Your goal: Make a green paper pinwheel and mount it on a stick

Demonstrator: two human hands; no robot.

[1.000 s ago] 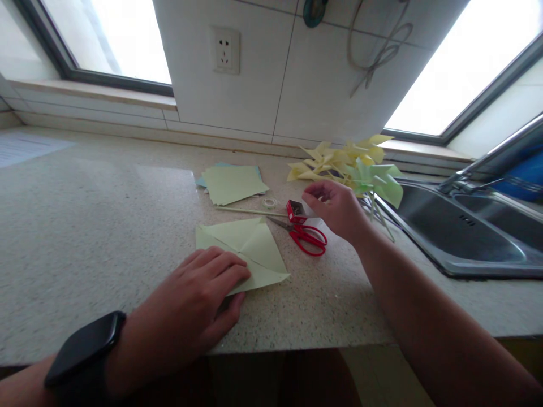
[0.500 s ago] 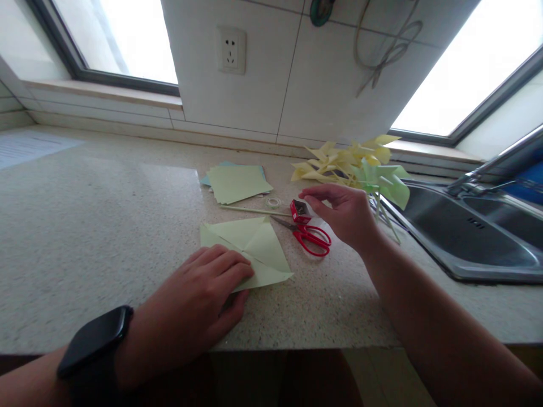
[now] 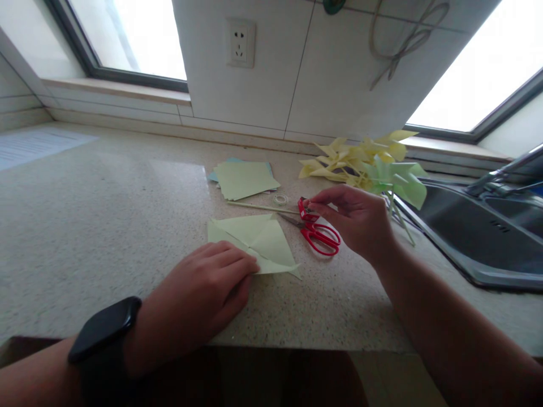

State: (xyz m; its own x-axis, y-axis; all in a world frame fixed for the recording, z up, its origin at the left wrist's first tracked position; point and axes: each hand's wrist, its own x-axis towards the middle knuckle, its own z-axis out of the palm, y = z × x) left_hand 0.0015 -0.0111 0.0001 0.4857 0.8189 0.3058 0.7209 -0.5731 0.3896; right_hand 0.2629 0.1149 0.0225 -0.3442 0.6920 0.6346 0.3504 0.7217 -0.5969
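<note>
- Head view: left hand [image 3: 207, 282] grasps the near edge of a pale green slit sheet [image 3: 271, 234] on the tabletop [image 3: 148, 226].
- Right hand [image 3: 360, 220]: fingertips at the small red box [image 3: 302, 211]; whether anything is pinched, cannot tell.
- Step, judged: picking from the box while steadying the sheet. Next move calls for a fine pinch, clear of the red-handled scissors [image 3: 311, 226] just beside.
- Beyond: stick [image 3: 258, 206], paper stack [image 3: 246, 180], paper pinwheels [image 3: 396, 175].

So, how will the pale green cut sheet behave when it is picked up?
The cut sheet is probably light, since it looks like thin paper. Being cut diagonally toward its middle, it may flop. Its near edge looks lifted, so it likely bends easily.
</note>
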